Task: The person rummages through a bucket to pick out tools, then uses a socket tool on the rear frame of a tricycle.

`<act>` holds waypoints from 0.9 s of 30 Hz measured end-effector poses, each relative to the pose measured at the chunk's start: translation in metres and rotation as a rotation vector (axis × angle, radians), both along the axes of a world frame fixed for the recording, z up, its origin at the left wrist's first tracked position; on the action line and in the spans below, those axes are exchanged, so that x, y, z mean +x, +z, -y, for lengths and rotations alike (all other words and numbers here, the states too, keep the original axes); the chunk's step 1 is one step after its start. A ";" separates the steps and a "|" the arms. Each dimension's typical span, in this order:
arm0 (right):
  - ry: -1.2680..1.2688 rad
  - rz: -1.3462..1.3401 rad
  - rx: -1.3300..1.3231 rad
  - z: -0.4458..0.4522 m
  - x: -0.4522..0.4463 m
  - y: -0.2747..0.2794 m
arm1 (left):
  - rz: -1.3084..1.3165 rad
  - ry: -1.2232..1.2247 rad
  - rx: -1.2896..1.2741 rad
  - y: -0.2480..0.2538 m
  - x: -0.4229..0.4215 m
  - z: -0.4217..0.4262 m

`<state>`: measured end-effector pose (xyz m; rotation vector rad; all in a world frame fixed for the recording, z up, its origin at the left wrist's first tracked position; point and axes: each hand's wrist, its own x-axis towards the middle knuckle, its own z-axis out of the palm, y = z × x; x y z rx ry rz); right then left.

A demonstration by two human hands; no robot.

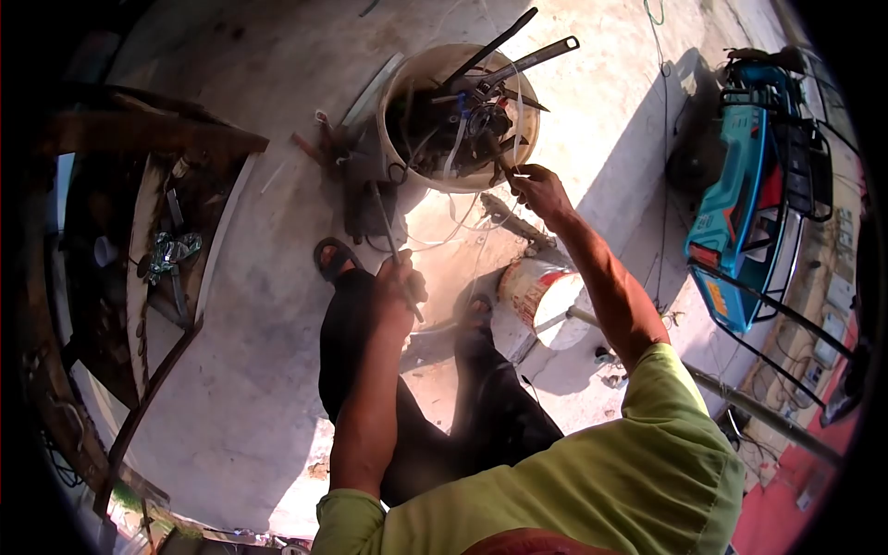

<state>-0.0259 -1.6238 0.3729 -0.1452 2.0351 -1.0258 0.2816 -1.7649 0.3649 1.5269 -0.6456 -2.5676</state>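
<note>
My left hand [400, 289] is closed around a thin metal rod [383, 211], which slants up and away over the floor. At the near right rim of a round bucket [396, 153], my right hand [544, 196] is closed on a dark handle [500, 159]. That handle's far end lies among the tools in the bucket, so its kind cannot be made out. A large adjustable wrench [529, 63] and a black bar [495, 42] stick out over the far rim. White strips and loops of wire trail across the bucket and over its side.
A white paint bucket [529, 294] lies near my right foot. A dark block-like object [365, 199] sits left of the tool bucket. A wooden frame [157, 134] stands on the left, a teal vehicle [731, 203] on the right. A cable [662, 166] runs along the concrete floor.
</note>
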 end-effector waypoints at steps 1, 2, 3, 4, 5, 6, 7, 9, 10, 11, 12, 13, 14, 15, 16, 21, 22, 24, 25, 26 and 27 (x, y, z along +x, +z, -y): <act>0.034 -0.023 0.024 0.003 -0.002 0.005 | -0.001 0.003 -0.001 0.000 -0.001 0.002; 0.067 -0.045 0.049 0.004 -0.004 0.011 | 0.019 -0.002 -0.010 -0.001 -0.001 0.003; 0.099 -0.067 0.076 0.003 -0.005 0.013 | 0.041 -0.009 -0.016 0.002 -0.003 0.004; 0.067 -0.096 0.085 -0.001 -0.008 0.005 | 0.058 -0.018 -0.023 0.004 -0.005 0.005; 0.044 -0.107 0.118 -0.005 -0.011 0.004 | 0.055 -0.005 -0.009 0.004 -0.005 0.005; 0.044 -0.127 0.156 -0.008 -0.016 0.004 | 0.050 0.007 0.003 0.005 -0.006 0.005; 0.044 -0.145 0.193 -0.012 -0.020 0.003 | 0.047 0.019 0.016 0.005 -0.006 0.005; 0.014 -0.206 0.165 -0.023 -0.026 -0.002 | 0.046 0.033 0.014 0.006 -0.007 0.006; -0.026 -0.268 0.162 -0.029 -0.028 -0.008 | 0.045 0.040 0.014 0.007 -0.008 0.006; -0.004 -0.303 0.188 -0.035 -0.034 -0.013 | 0.054 0.035 0.010 0.008 -0.009 0.006; -0.001 -0.334 0.213 -0.035 -0.038 -0.010 | 0.063 0.030 0.006 0.010 -0.010 0.007; 0.002 -0.366 0.236 -0.033 -0.039 -0.008 | 0.071 0.026 -0.001 0.011 -0.010 0.008; 0.029 -0.415 0.323 -0.034 -0.041 -0.004 | 0.069 0.019 -0.003 0.010 -0.010 0.008; 0.014 -0.487 0.264 -0.034 -0.037 0.003 | 0.065 0.011 -0.006 0.009 -0.010 0.008; 0.021 -0.633 0.272 -0.031 -0.035 0.008 | 0.061 0.003 -0.010 0.008 -0.010 0.009; 0.191 -0.914 0.093 0.012 -0.041 0.027 | 0.085 -0.019 -0.030 0.007 -0.008 0.011; 0.229 -0.832 0.032 0.028 -0.040 0.030 | 0.075 -0.027 -0.038 0.007 -0.011 0.012; 0.288 -0.637 -0.014 0.068 -0.036 0.052 | 0.088 -0.033 -0.023 0.012 -0.017 0.012; 0.353 -0.702 -0.135 0.078 -0.046 0.028 | 0.098 -0.038 -0.016 0.014 -0.017 0.012; 0.377 -0.679 -0.114 0.101 -0.044 0.042 | 0.084 -0.049 -0.029 0.013 -0.016 0.013; 0.474 -0.700 -0.051 0.121 -0.048 0.045 | 0.069 -0.059 -0.040 0.012 -0.016 0.012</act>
